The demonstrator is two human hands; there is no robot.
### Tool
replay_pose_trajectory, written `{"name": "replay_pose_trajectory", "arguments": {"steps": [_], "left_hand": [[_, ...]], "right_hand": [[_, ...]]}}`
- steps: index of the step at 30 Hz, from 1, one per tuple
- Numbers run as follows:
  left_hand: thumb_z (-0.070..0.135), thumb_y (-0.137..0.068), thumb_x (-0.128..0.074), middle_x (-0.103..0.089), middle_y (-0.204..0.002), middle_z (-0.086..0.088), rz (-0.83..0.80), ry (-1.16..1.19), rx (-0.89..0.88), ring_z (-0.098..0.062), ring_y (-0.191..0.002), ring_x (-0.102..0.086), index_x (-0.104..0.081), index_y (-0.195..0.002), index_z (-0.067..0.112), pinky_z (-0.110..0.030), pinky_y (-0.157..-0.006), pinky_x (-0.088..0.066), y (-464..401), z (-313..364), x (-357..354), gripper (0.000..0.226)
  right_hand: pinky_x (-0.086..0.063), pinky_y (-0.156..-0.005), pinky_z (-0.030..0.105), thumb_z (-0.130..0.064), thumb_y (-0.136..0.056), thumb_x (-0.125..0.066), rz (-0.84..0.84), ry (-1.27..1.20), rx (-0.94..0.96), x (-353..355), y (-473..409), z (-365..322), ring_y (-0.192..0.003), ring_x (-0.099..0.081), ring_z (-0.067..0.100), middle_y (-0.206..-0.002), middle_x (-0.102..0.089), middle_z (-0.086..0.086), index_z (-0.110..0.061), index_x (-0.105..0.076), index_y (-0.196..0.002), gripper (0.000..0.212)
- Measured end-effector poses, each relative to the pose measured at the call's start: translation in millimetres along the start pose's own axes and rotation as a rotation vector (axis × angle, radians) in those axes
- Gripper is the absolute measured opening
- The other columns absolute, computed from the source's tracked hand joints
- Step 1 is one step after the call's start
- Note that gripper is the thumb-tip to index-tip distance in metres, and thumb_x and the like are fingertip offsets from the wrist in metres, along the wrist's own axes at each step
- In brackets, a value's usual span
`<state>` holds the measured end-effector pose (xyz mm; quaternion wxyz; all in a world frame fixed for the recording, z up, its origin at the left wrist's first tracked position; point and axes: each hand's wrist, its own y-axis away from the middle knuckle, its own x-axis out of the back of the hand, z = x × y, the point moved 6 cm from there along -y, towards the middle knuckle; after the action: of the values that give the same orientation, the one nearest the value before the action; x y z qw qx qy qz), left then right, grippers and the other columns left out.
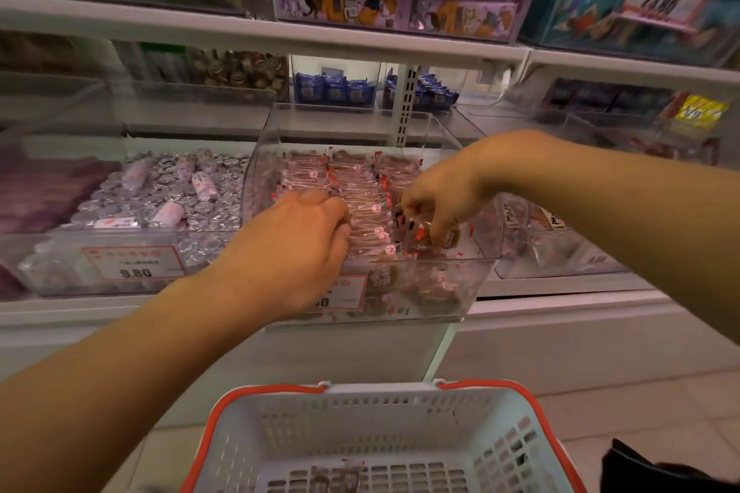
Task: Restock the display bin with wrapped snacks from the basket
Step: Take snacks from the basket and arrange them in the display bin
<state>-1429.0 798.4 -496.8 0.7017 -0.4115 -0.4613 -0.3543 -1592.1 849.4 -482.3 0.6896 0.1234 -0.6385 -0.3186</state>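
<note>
- Head view: both hands were inside the clear display bin (476,280), which stood on the lower shelf between a bin of silver-wrapped sweets (160,192) on its left and another clear bin (560,248) on its right
- The left hand (292,248) lay knuckles-up over the front left part of the bin, fingers curled downward with their tips at the edge of the snack rows; the tips were hidden by the hand, so whether they gripped a snack could not be told
- The right hand (438,196) reached in from the right, wrist bent, fingers pointing down and drawn together; thumb and fingertips pinched a wrapped snack (420,236) at the front right of the bin
- The pinched snack hung tilted, close above the loose snacks in that corner; motion blur left its long axis unclear
- The wrapped snacks in the bin (360,192) stood in neat rows running from front to back; each packet's long axis lay left to right across its row
- Further loose snacks lay jumbled against the bin's front wall, beside a price label (348,292) partly covered by the left hand
- The basket (384,404), white with red rim, stood on the floor below the bin; a few wrapped snacks (340,478) lay on its bottom at the lower frame edge
</note>
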Motion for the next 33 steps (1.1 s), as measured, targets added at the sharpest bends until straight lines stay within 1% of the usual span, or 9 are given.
{"name": "replay_pose_trajectory", "arguments": {"steps": [4, 6, 9, 14, 17, 19, 24, 28, 33], "left_hand": [[0.035, -0.102, -0.033, -0.053, -0.101, 0.003, 0.008, 0.002, 0.002, -0.018, -0.094, -0.048, -0.054, -0.104, 0.023, -0.036, -0.084, -0.045, 2, 0, 0, 0.024], [0.035, -0.102, -0.032, -0.052, -0.101, 0.003, 0.006, -0.004, 0.001, -0.018, -0.095, -0.049, -0.054, -0.105, 0.023, -0.037, -0.084, -0.045, 2, 0, 0, 0.026], [0.035, -0.101, -0.031, -0.052, -0.101, 0.003, 0.004, -0.009, -0.002, -0.019, -0.096, -0.049, -0.054, -0.105, 0.022, -0.039, -0.086, -0.045, 3, 1, 1, 0.027], [0.035, -0.101, -0.031, -0.054, -0.106, 0.002, -0.002, -0.016, 0.007, -0.020, -0.099, -0.050, -0.056, -0.110, 0.022, -0.042, -0.089, -0.046, 2, 2, 0, 0.029], [0.036, -0.102, -0.031, -0.054, -0.106, 0.003, -0.002, -0.018, 0.009, -0.018, -0.098, -0.050, -0.056, -0.111, 0.023, -0.041, -0.088, -0.047, 1, 2, 0, 0.029], [0.036, -0.102, -0.031, -0.054, -0.106, 0.002, 0.003, -0.020, 0.010, -0.019, -0.099, -0.050, -0.056, -0.111, 0.023, -0.041, -0.088, -0.047, 1, 2, 0, 0.030], [0.035, -0.102, -0.031, -0.055, -0.108, 0.002, 0.007, -0.020, 0.013, -0.020, -0.100, -0.050, -0.056, -0.112, 0.023, -0.042, -0.088, -0.047, 2, 2, 0, 0.030], [0.035, -0.102, -0.031, -0.054, -0.106, 0.001, 0.001, -0.016, 0.009, -0.021, -0.098, -0.050, -0.055, -0.110, 0.022, -0.043, -0.087, -0.047, 2, 2, 0, 0.029], [0.035, -0.101, -0.030, -0.054, -0.105, 0.002, 0.007, -0.028, 0.002, -0.019, -0.097, -0.050, -0.055, -0.110, 0.022, -0.042, -0.085, -0.047, 2, 2, 1, 0.030]], "right_hand": [[-0.039, -0.062, 0.029, -0.023, -0.089, -0.069, 0.040, 0.016, -0.018, 1, 2, 0, -0.073, -0.045, 0.016, -0.089, -0.053, 0.002, -0.011, -0.059, -0.108, 0.024], [-0.038, -0.061, 0.029, -0.021, -0.088, -0.068, 0.095, 0.018, -0.018, 3, 5, 3, -0.071, -0.044, 0.017, -0.086, -0.053, 0.002, -0.014, -0.056, -0.095, 0.015], [-0.036, -0.059, 0.027, -0.021, -0.088, -0.068, 0.142, 0.009, -0.012, 4, 7, 5, -0.069, -0.043, 0.016, -0.083, -0.051, 0.000, -0.020, -0.050, -0.084, 0.018], [-0.040, -0.063, 0.030, -0.022, -0.088, -0.068, 0.103, 0.020, 0.010, 1, 7, -1, -0.072, -0.046, 0.018, -0.086, -0.055, 0.003, -0.014, -0.056, -0.092, 0.015], [-0.043, -0.069, 0.033, -0.025, -0.088, -0.069, 0.042, 0.030, 0.014, -7, 4, -6, -0.078, -0.050, 0.019, -0.096, -0.060, 0.006, -0.010, -0.061, -0.109, 0.027], [-0.045, -0.074, 0.035, -0.026, -0.089, -0.069, 0.022, 0.029, 0.003, -10, 2, -7, -0.082, -0.051, 0.020, -0.101, -0.060, 0.008, -0.010, -0.060, -0.115, 0.032], [-0.045, -0.075, 0.035, -0.025, -0.091, -0.067, 0.063, 0.008, -0.023, -4, 3, -2, -0.084, -0.050, 0.020, -0.103, -0.059, 0.008, -0.012, -0.056, -0.116, 0.030], [-0.041, -0.066, 0.032, -0.020, -0.089, -0.067, 0.121, 0.013, -0.031, 1, 6, 3, -0.074, -0.047, 0.018, -0.092, -0.056, 0.004, -0.013, -0.056, -0.109, 0.024], [-0.042, -0.066, 0.032, -0.023, -0.090, -0.066, 0.179, 0.047, -0.042, 9, 5, 9, -0.076, -0.049, 0.017, -0.100, -0.060, 0.007, -0.014, -0.056, -0.114, 0.028]]}}
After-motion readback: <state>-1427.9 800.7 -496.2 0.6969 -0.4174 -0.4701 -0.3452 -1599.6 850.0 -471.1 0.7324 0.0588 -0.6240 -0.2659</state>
